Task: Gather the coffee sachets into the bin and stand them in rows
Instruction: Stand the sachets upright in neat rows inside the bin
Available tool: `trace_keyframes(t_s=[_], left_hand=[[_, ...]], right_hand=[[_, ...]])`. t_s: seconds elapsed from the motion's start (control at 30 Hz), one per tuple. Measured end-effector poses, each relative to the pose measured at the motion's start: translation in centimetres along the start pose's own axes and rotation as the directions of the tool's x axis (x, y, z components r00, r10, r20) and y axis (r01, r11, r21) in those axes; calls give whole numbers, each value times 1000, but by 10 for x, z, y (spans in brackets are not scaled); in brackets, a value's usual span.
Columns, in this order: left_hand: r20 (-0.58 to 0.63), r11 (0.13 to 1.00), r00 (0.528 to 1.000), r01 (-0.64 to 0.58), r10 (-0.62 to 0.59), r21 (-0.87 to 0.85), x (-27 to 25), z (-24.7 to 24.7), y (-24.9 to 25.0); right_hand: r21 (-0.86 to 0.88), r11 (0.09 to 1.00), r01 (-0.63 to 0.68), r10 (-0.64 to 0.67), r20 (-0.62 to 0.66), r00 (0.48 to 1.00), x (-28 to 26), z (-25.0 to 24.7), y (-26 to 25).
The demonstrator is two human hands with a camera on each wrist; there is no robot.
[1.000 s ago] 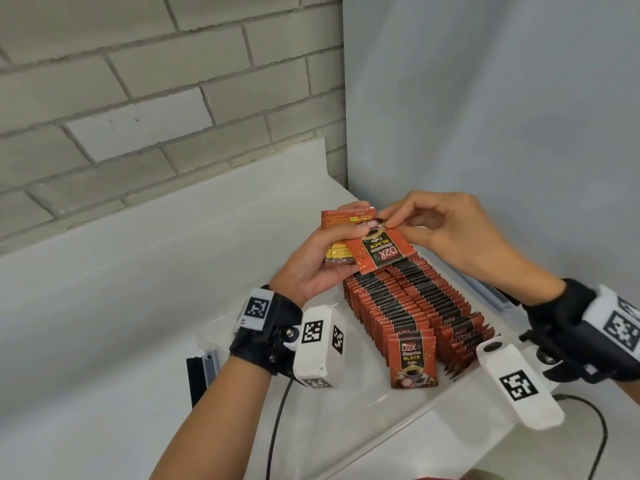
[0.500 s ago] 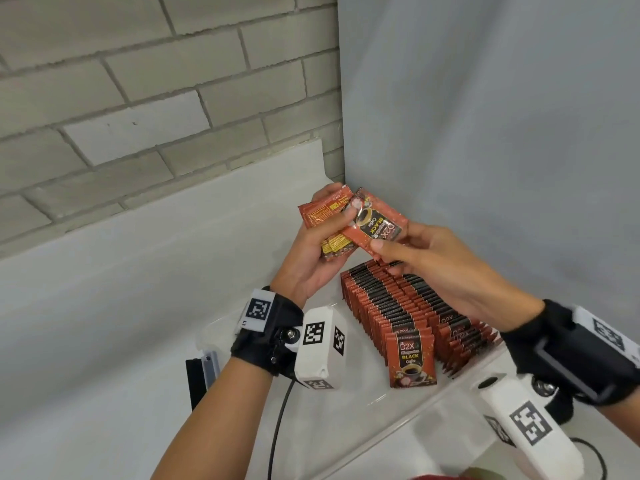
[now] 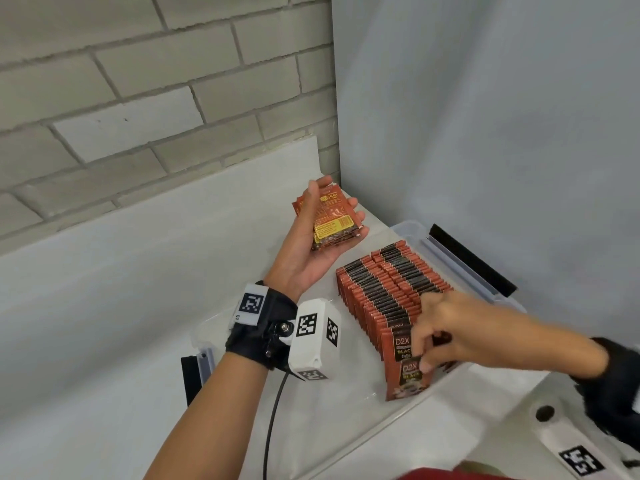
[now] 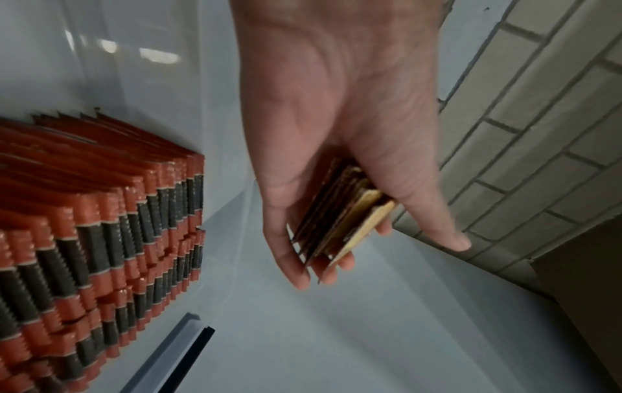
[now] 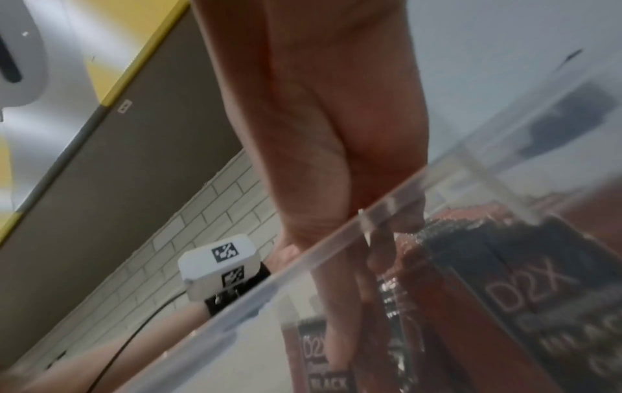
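My left hand (image 3: 332, 209) is raised palm-up beyond the clear bin (image 3: 408, 230) and grips a small stack of orange coffee sachets (image 3: 334, 230). The left wrist view shows the stack (image 4: 340, 226) edge-on between thumb and fingers. Two rows of standing red-and-black sachets (image 3: 391, 285) fill the bin's right side. My right hand (image 3: 420, 358) is down at the near end of the rows and pinches the top of the front sachet (image 3: 408, 379), which stands upright facing me. In the right wrist view its fingers (image 5: 336, 332) reach down behind the bin's clear wall (image 5: 336, 239).
The bin sits on a white counter (image 3: 138, 306) in a corner, with a brick wall (image 3: 138, 98) behind and a grey panel (image 3: 485, 133) to the right. Black latches (image 3: 471, 258) sit on the bin's ends. The bin's left half (image 3: 346, 375) holds no sachets.
My right hand drew one sachet off the stack in my left hand and carried it down to the near end of the rows. The left hand stayed raised with the stack.
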State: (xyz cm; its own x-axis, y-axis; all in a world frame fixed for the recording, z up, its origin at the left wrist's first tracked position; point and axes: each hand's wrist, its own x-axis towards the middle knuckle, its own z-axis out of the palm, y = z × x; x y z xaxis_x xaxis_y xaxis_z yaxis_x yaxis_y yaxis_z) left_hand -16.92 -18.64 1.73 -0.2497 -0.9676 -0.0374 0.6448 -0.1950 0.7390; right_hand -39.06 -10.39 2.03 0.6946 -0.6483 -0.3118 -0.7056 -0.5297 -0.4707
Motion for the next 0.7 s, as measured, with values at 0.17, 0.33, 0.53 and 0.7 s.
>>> trace_keyframes(t_s=[0.17,0.33,0.53,0.7], left_hand=[[-6,1000,1000,11,-11,7,1,-1,-1],[-5,1000,1000,23,-23,8,1,-1,-1],[0,999,999,32,-32,-12,1,-1,-1],[-9,996,997,70,-71,-47,0,2,0]], right_hand=[[-172,985,-25,24,-7,1000,5,5,3],[-360,933,22,-41,-44,998,12,-2,1],[-515,841,165,-307,-203,930,12,-5,6],[-535,821,198,-333,-167,928,13,-4,12]])
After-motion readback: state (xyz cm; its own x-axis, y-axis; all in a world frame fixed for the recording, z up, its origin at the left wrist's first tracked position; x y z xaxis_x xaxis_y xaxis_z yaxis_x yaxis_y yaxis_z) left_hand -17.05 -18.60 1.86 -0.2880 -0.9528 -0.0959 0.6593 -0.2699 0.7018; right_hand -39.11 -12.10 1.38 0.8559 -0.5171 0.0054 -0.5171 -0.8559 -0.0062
